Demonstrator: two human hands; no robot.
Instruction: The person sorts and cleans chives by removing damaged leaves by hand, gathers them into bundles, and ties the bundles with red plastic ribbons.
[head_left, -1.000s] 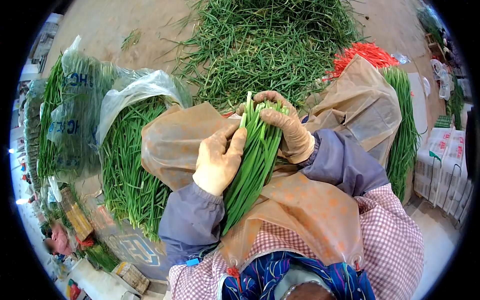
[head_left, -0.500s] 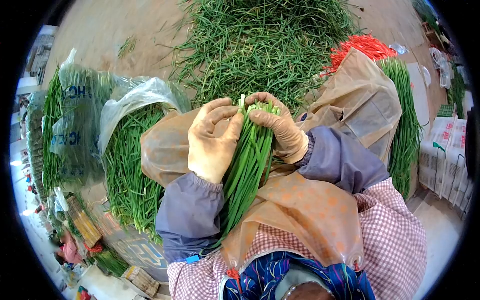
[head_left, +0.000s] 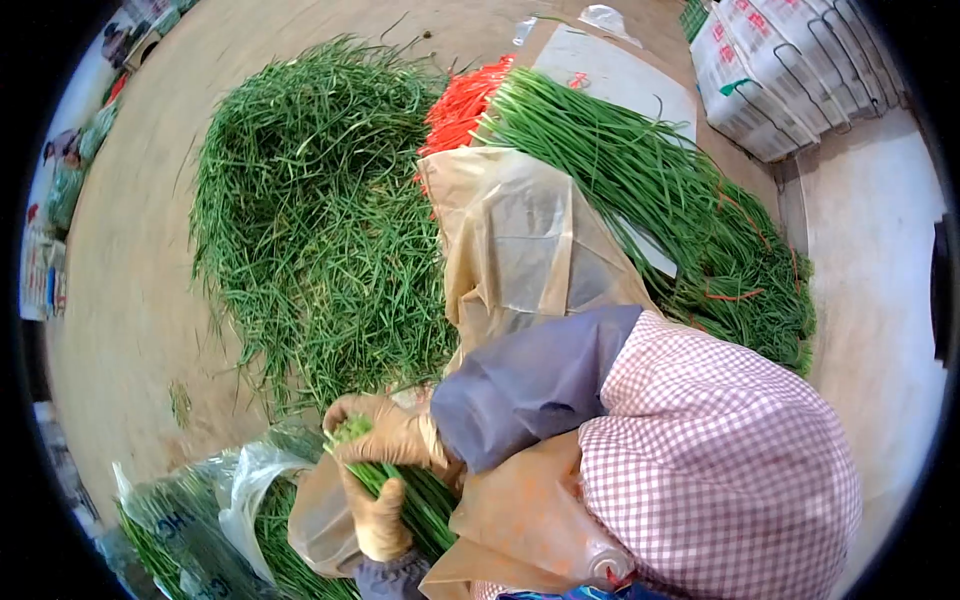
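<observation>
Produce workshop: greens heap [head_left: 320,210], crates [head_left: 745,90]

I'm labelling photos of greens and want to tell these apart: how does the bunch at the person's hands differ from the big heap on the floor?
The bunch is far smaller than the heap. The bunch's stalks run roughly side by side; the heap's lie tangled in many directions. The bunch is in the right hand's grip, while the heap lies loose on the floor. Both are green, long and thin.
</observation>
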